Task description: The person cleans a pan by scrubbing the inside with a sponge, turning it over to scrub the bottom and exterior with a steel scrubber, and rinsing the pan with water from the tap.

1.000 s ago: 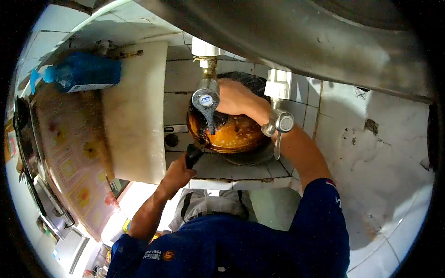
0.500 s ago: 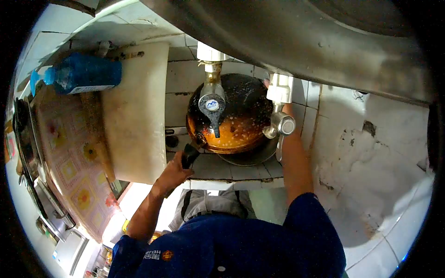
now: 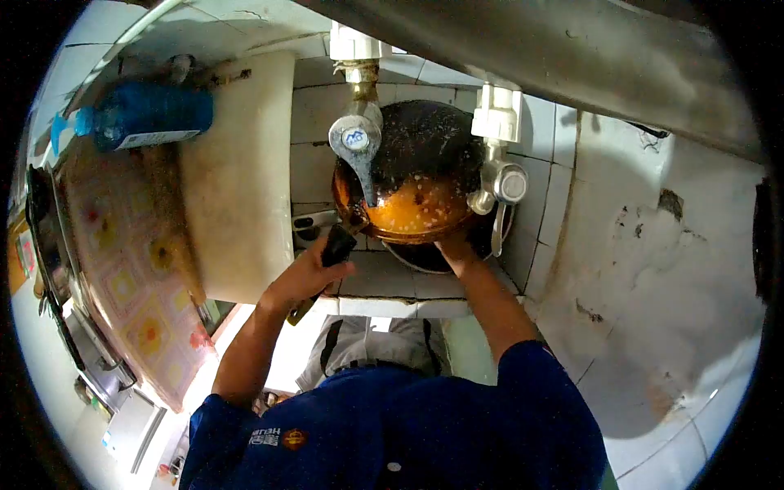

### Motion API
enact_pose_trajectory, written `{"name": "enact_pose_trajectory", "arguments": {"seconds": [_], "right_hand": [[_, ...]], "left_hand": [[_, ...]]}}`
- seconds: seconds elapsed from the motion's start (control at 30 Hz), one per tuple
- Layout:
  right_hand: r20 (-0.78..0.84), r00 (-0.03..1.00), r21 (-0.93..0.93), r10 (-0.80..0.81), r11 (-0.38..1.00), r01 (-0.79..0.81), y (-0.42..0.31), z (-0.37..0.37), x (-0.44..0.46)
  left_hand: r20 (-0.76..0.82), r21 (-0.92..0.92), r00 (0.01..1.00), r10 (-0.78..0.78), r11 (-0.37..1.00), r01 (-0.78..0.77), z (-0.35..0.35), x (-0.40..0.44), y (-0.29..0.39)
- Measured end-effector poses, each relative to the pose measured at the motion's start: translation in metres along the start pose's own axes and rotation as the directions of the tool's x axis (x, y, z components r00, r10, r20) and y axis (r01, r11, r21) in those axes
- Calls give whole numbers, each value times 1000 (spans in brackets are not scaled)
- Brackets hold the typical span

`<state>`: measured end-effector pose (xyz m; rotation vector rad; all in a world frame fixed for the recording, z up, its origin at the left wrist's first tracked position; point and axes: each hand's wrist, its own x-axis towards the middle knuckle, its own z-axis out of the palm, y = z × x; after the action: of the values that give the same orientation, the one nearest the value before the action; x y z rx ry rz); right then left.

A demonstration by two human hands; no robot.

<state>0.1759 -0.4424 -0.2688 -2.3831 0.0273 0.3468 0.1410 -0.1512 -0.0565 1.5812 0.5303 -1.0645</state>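
You are in the middle of handling the scorched pan (image 3: 420,214), tilted behind the two taps (image 3: 357,135) (image 3: 500,184) over the tiled basin (image 3: 376,275). Your left hand (image 3: 298,278) is closed around its black handle (image 3: 337,245); your right hand (image 3: 459,251) is at the lower rim, its fingers hidden, so I can't tell how far open. Shifting it calls for steady two-sided support, clear of the taps.

A tiled basin (image 3: 376,275) holds a round rimmed vessel (image 3: 422,259).
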Motion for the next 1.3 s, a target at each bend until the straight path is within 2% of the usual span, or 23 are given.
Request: {"name": "enact_pose_trajectory", "arguments": {"seconds": [0.03,0.1,0.17,0.23,0.27,0.3,0.37,0.43,0.47,0.53,0.57,0.63,0.7,0.77,0.83,0.9,0.97,1.03,1.07,1.1,1.2,1.23,1.3], "right_hand": [[-2,979,-124,-204,972,202,-13,1,-3],[1,884,-145,-468,874,463,-33,-2,-10],[31,869,-46,-494,868,495,-41,-14,-20],[237,966,14,-99,995,98,-43,-38,-31],[443,857,-323,265,938,-123,-81,-87,-34],[245,938,-136,246,966,-218,-92,-105,-50],[35,967,67,253,965,-255,-120,-134,-77],[-137,987,52,83,996,-76,-152,-160,-88],[-136,988,49,77,996,-71,-161,-163,-86],[-274,922,-197,-274,954,225,-179,-160,-74],[-274,921,-200,-278,953,229,-189,-157,-62],[-70,872,-304,-485,842,445,-210,-142,-27],[74,759,-355,-647,694,627,-229,-125,-9],[249,654,-259,-715,601,756,-237,-91,16],[401,641,-271,-654,584,765,-240,-70,42],[534,760,-292,-369,763,576,-248,-66,82],[506,853,-227,-124,935,271,-218,-68,129],[543,836,-282,-77,921,268,-177,-90,165],[454,888,-286,-76,931,226,-151,-100,168],[365,928,-285,-76,940,189,-126,-109,170],[312,950,-314,-24,941,127,-79,-136,167],[317,948,-172,24,985,33,-77,-144,160],[242,968,-22,-72,997,80,-78,-145,138]], "left_hand": [[50,-58,999,-2,998,5,-3,4,-6],[96,-166,995,-1,986,17,-5,11,-10],[152,-272,988,16,962,26,-6,14,-9],[223,-402,974,-43,906,132,-5,15,-2],[234,-423,970,-57,893,155,-5,13,1],[229,-435,972,-56,887,153,-5,10,2],[221,-410,975,27,909,68,-6,8,4],[221,-406,973,64,913,32,-3,12,-3],[228,-393,969,92,919,5,-1,13,-5],[197,-337,976,96,941,-24,0,6,3],[168,-276,981,94,960,-45,1,2,7],[147,-245,983,109,967,-70,6,-1,11],[134,-209,984,115,974,-86,11,-3,7],[105,-193,986,127,976,-106,18,1,3],[55,-129,990,127,984,-119,25,3,7],[-1,-66,991,130,989,-130,27,3,8],[-9,-100,990,140,985,-140,29,1,4],[69,-122,990,119,986,-110,25,1,-3],[148,-142,984,95,987,-74,23,2,-5],[146,-147,984,103,986,-81,24,-1,-1],[107,-162,990,95,984,-77,29,-3,-6],[111,-165,989,93,984,-74,28,-1,-13],[130,-114,987,95,990,-80,26,4,-17]]}}
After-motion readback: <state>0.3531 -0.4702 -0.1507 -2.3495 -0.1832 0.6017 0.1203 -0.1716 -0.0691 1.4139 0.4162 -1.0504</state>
